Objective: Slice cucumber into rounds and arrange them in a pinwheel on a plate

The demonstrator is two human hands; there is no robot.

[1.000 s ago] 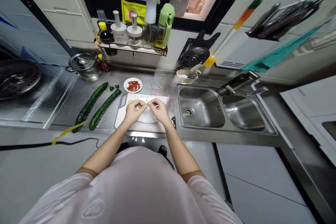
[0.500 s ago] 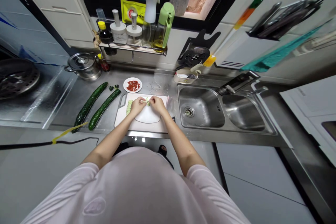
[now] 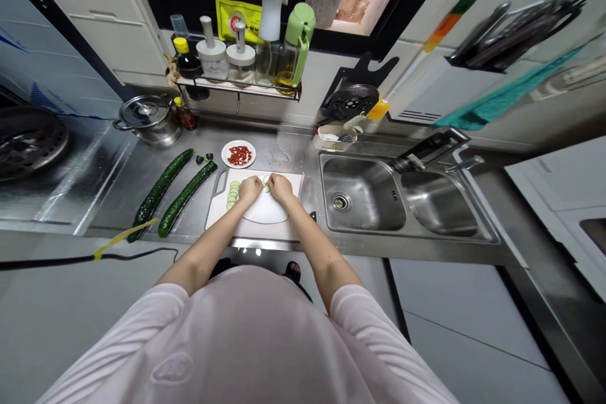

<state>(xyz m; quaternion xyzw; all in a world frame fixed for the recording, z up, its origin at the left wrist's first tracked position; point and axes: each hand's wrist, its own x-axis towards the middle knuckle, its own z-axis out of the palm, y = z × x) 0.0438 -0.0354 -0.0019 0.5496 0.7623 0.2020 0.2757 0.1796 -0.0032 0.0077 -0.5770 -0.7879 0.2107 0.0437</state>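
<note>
Both my hands are over a cutting board [image 3: 220, 213] on the steel counter. My left hand [image 3: 250, 189] is closed, knuckles up; what its fingertips hold is hidden. Just beside it, my right hand [image 3: 281, 187] is closed too, fingertips at some pale green cucumber slices [image 3: 266, 180] between the hands. A row of overlapping cucumber slices [image 3: 232, 196] lies on the board left of my left hand. Below my hands a white rounded area [image 3: 266, 209] with a dark lower outline shows on the board.
Two whole cucumbers [image 3: 187, 198] lie left of the board, near small green end pieces [image 3: 199, 159]. Behind the board stands a white plate [image 3: 225, 158] of chopped red bits. A lidded pot [image 3: 149, 120] is at back left, a double sink [image 3: 364, 196] to the right. Bottles line the rack [image 3: 227, 86].
My left hand has turned and curled more closed, its fingers now hidden behind the knuckles. My right hand has shifted slightly left, staying at the cucumber slices.
</note>
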